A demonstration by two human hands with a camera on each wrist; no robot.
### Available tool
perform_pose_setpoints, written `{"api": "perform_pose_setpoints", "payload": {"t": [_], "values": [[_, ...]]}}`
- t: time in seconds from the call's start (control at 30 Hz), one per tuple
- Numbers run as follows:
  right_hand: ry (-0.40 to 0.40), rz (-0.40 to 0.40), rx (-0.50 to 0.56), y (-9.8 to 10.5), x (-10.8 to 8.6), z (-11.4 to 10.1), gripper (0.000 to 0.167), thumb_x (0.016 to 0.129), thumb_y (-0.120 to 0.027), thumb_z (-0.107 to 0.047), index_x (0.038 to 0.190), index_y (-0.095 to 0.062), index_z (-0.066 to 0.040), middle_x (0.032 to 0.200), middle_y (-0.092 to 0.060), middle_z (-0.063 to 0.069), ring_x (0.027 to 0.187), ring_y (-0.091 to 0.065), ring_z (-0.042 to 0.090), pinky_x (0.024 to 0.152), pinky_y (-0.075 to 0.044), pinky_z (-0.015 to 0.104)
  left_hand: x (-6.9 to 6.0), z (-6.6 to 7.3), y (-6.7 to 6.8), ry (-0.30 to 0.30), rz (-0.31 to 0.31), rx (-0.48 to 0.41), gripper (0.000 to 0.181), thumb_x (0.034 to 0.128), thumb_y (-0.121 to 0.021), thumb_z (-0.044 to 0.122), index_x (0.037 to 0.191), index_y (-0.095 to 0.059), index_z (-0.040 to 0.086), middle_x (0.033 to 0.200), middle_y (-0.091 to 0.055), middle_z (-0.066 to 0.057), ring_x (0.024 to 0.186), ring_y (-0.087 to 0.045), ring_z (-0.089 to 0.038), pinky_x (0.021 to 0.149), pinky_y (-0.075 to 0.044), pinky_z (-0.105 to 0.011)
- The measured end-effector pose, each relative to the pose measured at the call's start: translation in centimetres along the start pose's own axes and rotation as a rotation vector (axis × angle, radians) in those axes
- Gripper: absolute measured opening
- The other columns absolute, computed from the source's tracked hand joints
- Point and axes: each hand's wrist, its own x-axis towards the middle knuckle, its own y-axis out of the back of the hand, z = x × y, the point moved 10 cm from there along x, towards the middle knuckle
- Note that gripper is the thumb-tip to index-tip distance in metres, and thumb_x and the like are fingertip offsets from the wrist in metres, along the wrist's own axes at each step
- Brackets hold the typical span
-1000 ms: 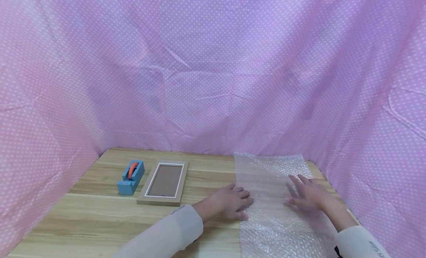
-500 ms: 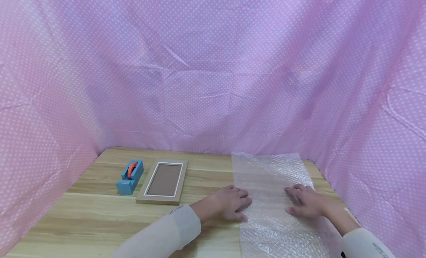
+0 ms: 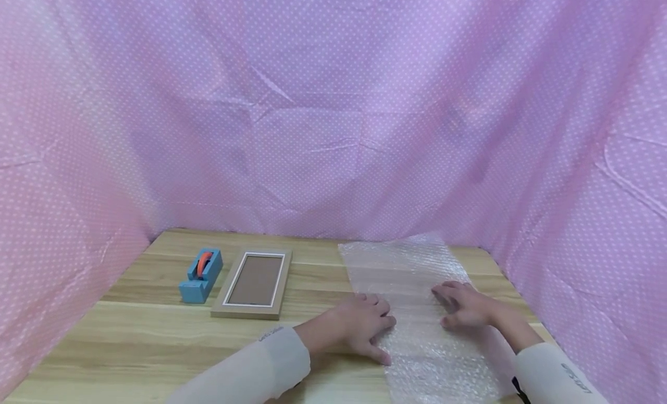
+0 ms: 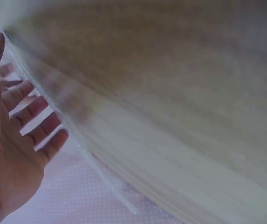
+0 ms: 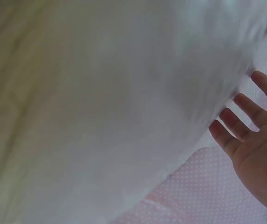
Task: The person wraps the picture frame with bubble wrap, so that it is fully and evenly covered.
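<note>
Bubble wrap on table: far end swung left, nearer picture frame; placement apparently still being adjusted. Left hand and right hand rest on it, fingers apart, unclamped.

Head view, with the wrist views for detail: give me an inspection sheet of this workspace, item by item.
Surface: wood-grain table.
Job's things: bubble wrap, spread at a slant over the table's right part.
Clutter: nothing seen beyond a picture frame lying flat and a blue tape dispenser left of it.
Hands: left hand at the wrap's left edge, fingers spread; right hand at its right side, fingertips touching it.
Cables: nothing seen; a dark bit at the right cuff is too small to identify.
Surroundings: creased pink-purple polka-dot cloth at back and both sides.
</note>
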Motion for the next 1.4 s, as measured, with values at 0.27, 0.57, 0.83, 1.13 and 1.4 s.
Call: {"api": "perform_pose_setpoints", "payload": {"t": [0.27, 0.57, 0.83, 1.13, 1.4], "values": [[0.013, 0.028, -0.140, 0.8, -0.4, -0.6, 0.083, 0.075, -0.086, -0.039, 0.138, -0.056, 0.007, 0.129, -0.057, 0.032, 0.120, -0.053, 0.053, 0.099, -0.040, 0.073, 0.8, -3.0, -0.1, 0.037, 0.041, -0.142, 0.050, 0.0993, -0.053, 0.061, 0.134, -0.062, 0.026, 0.132, -0.058, 0.005, 0.122, -0.052, -0.017, 0.107, -0.045, -0.039], [-0.161, 0.024, -0.188, 1.2, -2.7, 0.5, 0.074, 0.079, -0.084, -0.048, 0.127, -0.059, 0.002, 0.103, -0.058, 0.018, 0.091, -0.061, 0.038, 0.079, -0.053, 0.059, 1.3, -7.3, -1.8, 0.101, 0.036, -0.224, 0.058, 0.1003, -0.053, 0.060, 0.144, -0.056, 0.022, 0.145, -0.053, -0.003, 0.137, -0.046, -0.025, 0.116, -0.038, -0.042], [-0.200, 0.007, -0.165, 1.0, -3.3, 0.8, 0.074, 0.080, -0.083, -0.050, 0.130, -0.058, -0.001, 0.108, -0.058, 0.022, 0.094, -0.060, 0.045, 0.078, -0.053, 0.061, 1.2, -8.1, -1.9, 0.119, 0.013, -0.222, 0.062, 0.0952, -0.058, 0.064, 0.142, -0.058, 0.023, 0.139, -0.055, 0.000, 0.124, -0.051, -0.021, 0.105, -0.046, -0.037], [-0.136, 0.018, -0.097, 0.6, -2.9, 0.7, 0.073, 0.079, -0.084, -0.048, 0.133, -0.058, -0.004, 0.112, -0.057, 0.019, 0.095, -0.057, 0.038, 0.078, -0.052, 0.059, 0.2, -7.8, -2.1, 0.129, -0.030, -0.217, 0.065, 0.0932, -0.057, 0.069, 0.143, -0.057, 0.027, 0.132, -0.055, 0.004, 0.117, -0.051, -0.018, 0.099, -0.049, -0.038], [-0.084, 0.033, -0.058, 0.4, -2.4, 1.2, 0.075, 0.081, -0.083, -0.040, 0.138, -0.056, 0.002, 0.121, -0.057, 0.025, 0.107, -0.057, 0.047, 0.089, -0.049, 0.067, -0.8, -6.7, -1.6, 0.089, -0.040, -0.224, 0.061, 0.0920, -0.061, 0.067, 0.139, -0.060, 0.028, 0.119, -0.055, 0.008, 0.101, -0.049, -0.011, 0.083, -0.049, -0.029]]}}
